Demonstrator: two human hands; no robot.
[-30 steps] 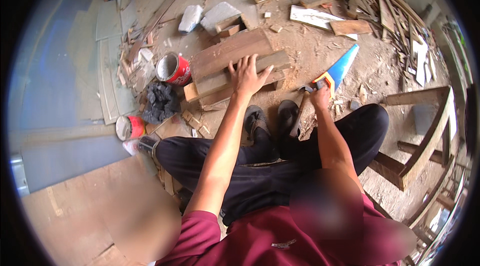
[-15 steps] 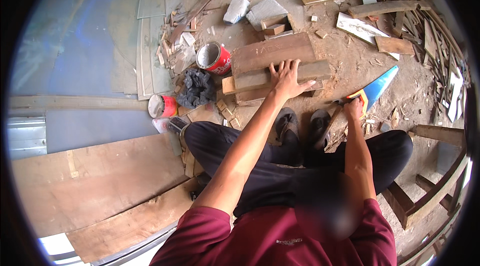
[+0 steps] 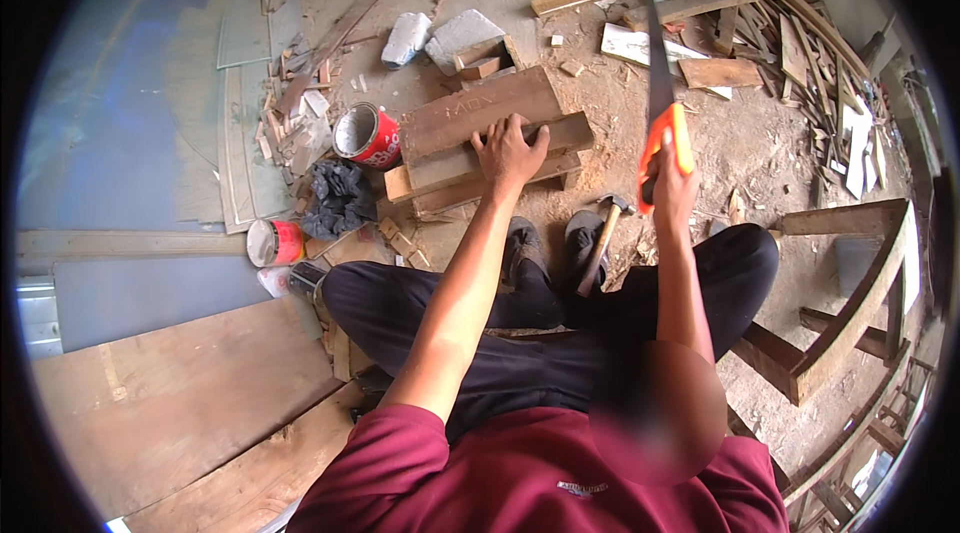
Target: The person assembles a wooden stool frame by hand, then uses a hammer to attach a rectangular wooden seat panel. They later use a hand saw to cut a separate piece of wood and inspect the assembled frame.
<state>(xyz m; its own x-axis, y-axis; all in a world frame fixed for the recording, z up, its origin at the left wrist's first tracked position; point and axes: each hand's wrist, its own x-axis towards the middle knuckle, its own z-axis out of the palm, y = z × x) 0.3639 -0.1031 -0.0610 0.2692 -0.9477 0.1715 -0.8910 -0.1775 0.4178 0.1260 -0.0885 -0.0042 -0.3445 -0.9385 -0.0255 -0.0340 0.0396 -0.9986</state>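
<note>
My left hand rests on top of a narrow wooden board, fingers spread across it. That board lies over a wider wooden block on the ground in front of my feet. To the right, my right hand grips a handsaw by its orange handle. The saw's dark blade points up and away from me, apart from the wood. A hammer with a wooden handle leans beside my right shoe.
A red can, a crumpled dark plastic bag and a second red can stand left of the block. Scrap timber is heaped at far right. A wooden frame stands near right; flat boards lie near left.
The saw has been lifted off the ground and swung upright in my right hand, uncovering the hammer. My left hand stays on the board. The whole view has shifted somewhat.
</note>
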